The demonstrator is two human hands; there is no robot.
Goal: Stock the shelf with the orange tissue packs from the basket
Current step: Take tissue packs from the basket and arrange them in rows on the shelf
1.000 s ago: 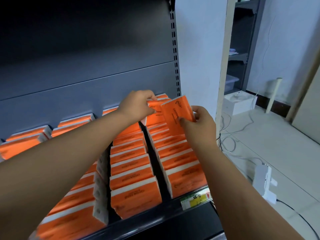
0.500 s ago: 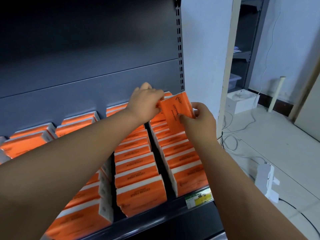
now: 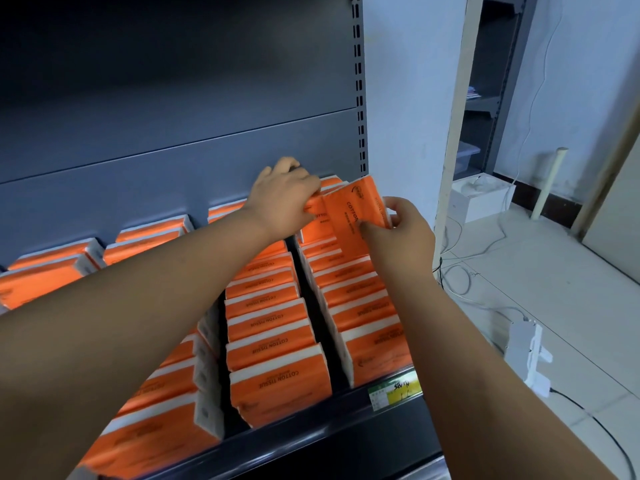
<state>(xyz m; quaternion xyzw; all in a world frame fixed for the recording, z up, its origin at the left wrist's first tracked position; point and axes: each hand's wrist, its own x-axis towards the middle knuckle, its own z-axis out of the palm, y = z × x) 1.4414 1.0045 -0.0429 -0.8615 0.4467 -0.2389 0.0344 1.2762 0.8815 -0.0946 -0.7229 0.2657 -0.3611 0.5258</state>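
Rows of orange tissue packs [image 3: 277, 389] stand on the dark shelf [image 3: 311, 431]. My right hand [image 3: 401, 233] grips one orange tissue pack [image 3: 353, 216] upright at the back of the rightmost row, close to the grey back panel. My left hand [image 3: 284, 199] reaches over the rows and curls its fingers on the pack just left of it [image 3: 317, 216], at the back of the same row. The basket is out of view.
A perforated upright [image 3: 360, 98] bounds the shelf on the right. A yellow-green price tag [image 3: 394, 393] sits on the shelf lip. Right of the shelf lie white floor tiles with cables, a white box [image 3: 481, 199] and a white device [image 3: 530, 355].
Both hands moved farther back along the rightmost row. The held pack now stands more upright, nearer the back panel.
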